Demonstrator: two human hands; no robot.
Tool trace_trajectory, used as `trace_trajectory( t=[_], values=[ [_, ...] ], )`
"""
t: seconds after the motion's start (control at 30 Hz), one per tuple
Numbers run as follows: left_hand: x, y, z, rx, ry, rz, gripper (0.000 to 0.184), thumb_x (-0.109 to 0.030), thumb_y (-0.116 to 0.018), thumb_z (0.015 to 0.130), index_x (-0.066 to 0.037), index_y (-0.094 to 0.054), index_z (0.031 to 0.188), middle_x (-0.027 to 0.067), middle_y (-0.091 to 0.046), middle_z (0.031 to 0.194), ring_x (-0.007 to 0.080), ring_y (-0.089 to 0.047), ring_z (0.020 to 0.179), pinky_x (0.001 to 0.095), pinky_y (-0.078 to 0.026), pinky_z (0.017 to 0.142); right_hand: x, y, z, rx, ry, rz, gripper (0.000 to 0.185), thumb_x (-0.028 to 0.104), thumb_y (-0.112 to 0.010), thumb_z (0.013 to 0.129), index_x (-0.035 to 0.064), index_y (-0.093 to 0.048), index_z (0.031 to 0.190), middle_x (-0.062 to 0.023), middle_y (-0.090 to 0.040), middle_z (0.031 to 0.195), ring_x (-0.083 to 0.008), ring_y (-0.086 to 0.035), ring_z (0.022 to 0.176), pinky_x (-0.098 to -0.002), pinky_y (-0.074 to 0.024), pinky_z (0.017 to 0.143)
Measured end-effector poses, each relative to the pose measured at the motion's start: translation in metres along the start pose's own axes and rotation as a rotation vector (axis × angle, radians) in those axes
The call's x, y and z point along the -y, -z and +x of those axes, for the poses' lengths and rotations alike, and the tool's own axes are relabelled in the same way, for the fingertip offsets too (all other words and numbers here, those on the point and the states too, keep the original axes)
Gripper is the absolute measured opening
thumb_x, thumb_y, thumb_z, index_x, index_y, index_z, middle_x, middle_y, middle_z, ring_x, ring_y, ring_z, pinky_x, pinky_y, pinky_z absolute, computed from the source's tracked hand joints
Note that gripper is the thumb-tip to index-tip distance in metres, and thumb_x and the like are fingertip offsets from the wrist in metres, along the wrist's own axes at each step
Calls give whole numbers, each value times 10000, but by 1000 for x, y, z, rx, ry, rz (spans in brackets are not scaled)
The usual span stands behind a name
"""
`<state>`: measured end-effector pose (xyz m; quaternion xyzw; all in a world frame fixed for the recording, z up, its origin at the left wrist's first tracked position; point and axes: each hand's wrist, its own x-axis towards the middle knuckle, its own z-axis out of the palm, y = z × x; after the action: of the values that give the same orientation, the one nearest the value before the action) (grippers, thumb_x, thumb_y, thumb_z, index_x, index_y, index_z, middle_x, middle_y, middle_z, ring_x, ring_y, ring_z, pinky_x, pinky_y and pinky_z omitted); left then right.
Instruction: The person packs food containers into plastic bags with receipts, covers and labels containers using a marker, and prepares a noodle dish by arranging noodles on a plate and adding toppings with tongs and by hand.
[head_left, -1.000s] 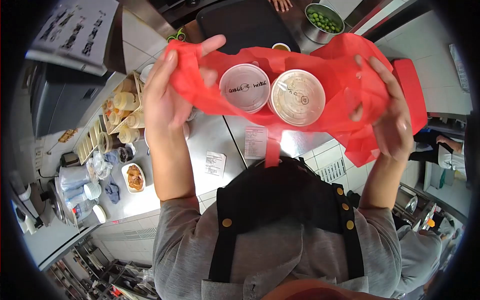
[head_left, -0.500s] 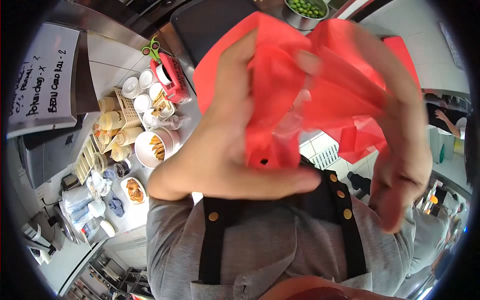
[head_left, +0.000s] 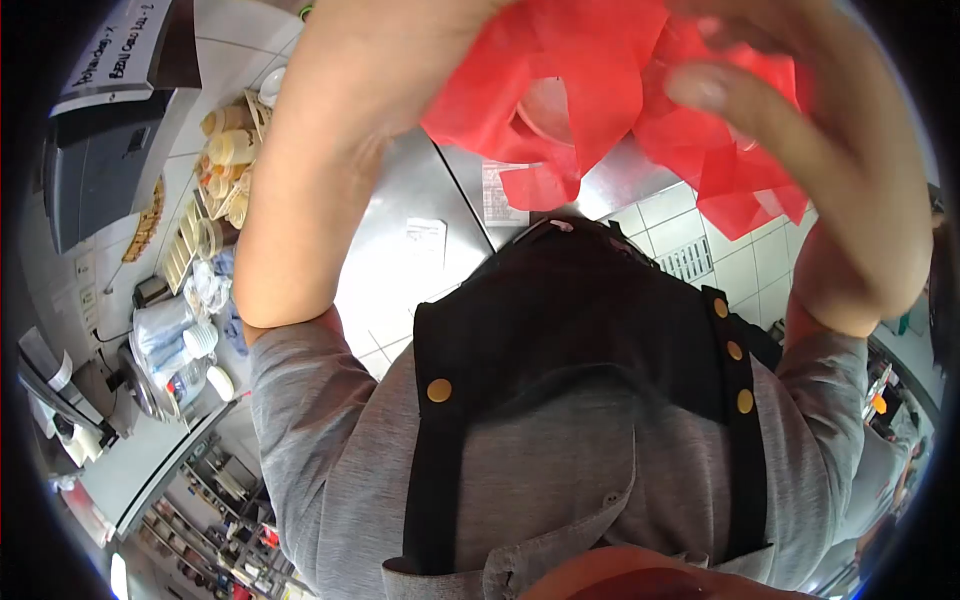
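A red cloth-like bag [head_left: 600, 80] fills the top of the view, with a round pale container [head_left: 546, 108] partly showing between its folds. My left forearm [head_left: 330, 150] reaches up beside it, and the hand itself lies beyond the upper edge. At the upper right, my right hand [head_left: 800, 120] is curled at the red material, its thumb across the front and its other fingers bent in shadow. More red folds [head_left: 735, 180] hang below this hand; whether they belong to a second bag I cannot tell.
Below the bag is a steel counter [head_left: 400, 200] with paper slips [head_left: 426, 240]. Sauce bottles [head_left: 232, 147] in baskets, plastic bags [head_left: 165, 325] and a dark machine [head_left: 100, 165] line the left. A floor drain [head_left: 686, 260] shows at right, and another person [head_left: 880, 470] stands behind on that side.
Both hands and the red bag have risen toward the top. My left hand has left the frame. The view has shifted, uncovering the counter and paper slips; the food bowls are hidden behind my arm.
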<state>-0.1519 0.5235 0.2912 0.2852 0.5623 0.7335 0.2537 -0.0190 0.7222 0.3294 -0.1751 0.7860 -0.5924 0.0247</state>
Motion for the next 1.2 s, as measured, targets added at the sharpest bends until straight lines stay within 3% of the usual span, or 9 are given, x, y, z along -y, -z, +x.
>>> trace_trajectory(
  t=[0.2,0.23,0.43,0.53,0.6,0.73,0.97,1.1,1.2],
  values=[
    [37,41,-30,-280,-204,142,519,-30,-726,888,8,-479,1342,74,-666,1143,142,-640,1043,291,-502,950,-135,-84,-24,308,-398,24,273,314,-626,978,41,-634,972,-45,-676,860,-119,-611,745,-296,-472,644],
    [36,40,-34,-280,-207,141,519,-30,-726,888,8,-479,1342,74,-666,1143,142,-640,1043,291,-502,950,-176,-98,-20,484,-794,179,267,301,-645,963,63,-643,1085,2,-631,912,-110,-606,732,-271,-485,597],
    [25,24,-32,-294,-240,107,468,-37,-733,895,-11,-501,1300,66,-678,1132,137,-650,1013,298,-526,911,-357,-201,-37,-236,-1121,639,340,298,-669,941,63,-660,1186,-12,-668,975,-132,-623,776,-294,-505,669],
    [16,19,-42,-376,-214,210,424,30,-673,903,-9,-484,1280,58,-680,1044,145,-662,929,293,-549,850,-371,-220,-18,-325,-1119,744,349,285,-684,931,58,-659,1195,-22,-676,989,-140,-629,802,-296,-505,698],
    [12,40,-59,-385,-148,390,791,25,-758,827,25,-329,1491,167,-639,1240,231,-656,1113,333,-548,935,-373,-228,-10,-349,-1105,786,356,276,-693,925,55,-659,1202,-29,-681,999,-145,-633,820,-297,-505,718],
    [8,59,-96,-447,-171,272,749,91,-676,867,55,-269,1494,231,-631,1252,236,-682,1058,377,-559,926,-367,-232,2,-336,-1046,849,373,259,-712,912,48,-658,1215,-42,-693,1017,-156,-642,856,-299,-506,757],
    [17,75,-113,-608,-235,459,807,27,-708,874,-20,-252,1538,182,-619,1272,253,-651,1095,366,-536,935,-293,-207,14,97,-594,1054,406,228,-745,890,37,-656,1237,-65,-712,1050,-175,-657,918,-304,-506,826],
    [-1,32,-127,-858,-507,1345,826,-119,-841,773,-19,-405,1468,153,-630,1229,257,-603,1062,360,-479,887,-154,-150,-9,296,-555,356,441,160,-789,855,-15,-646,1233,-98,-719,1077,-168,-666,978,-322,-512,873],
    [-2,5,-159,-538,-633,1046,468,-97,-809,791,24,-612,1198,140,-690,1054,260,-657,917,341,-505,778,-85,-123,-29,152,-221,17,348,120,-746,900,-43,-654,1194,-99,-723,1044,-136,-668,979,-313,-518,886]
  ],
)
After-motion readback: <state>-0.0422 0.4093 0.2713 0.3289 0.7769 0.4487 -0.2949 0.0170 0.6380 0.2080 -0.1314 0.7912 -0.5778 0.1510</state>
